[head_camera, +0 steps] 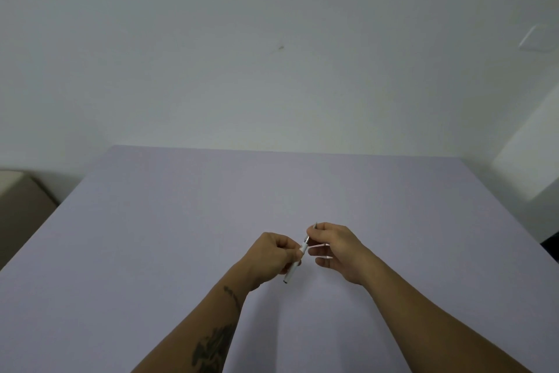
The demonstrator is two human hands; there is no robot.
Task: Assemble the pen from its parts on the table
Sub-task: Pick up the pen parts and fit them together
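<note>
Head view: above the middle of the tabletop, toward its near edge, the left hand pinches a white pen, while the right hand pinches its metal tip.

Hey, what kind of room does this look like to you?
Probably a plain indoor workroom or recording setup, not a lived-in space. A bare pale wall rises behind a large lavender table, and the left hand and right hand hold a white pen over it.
</note>
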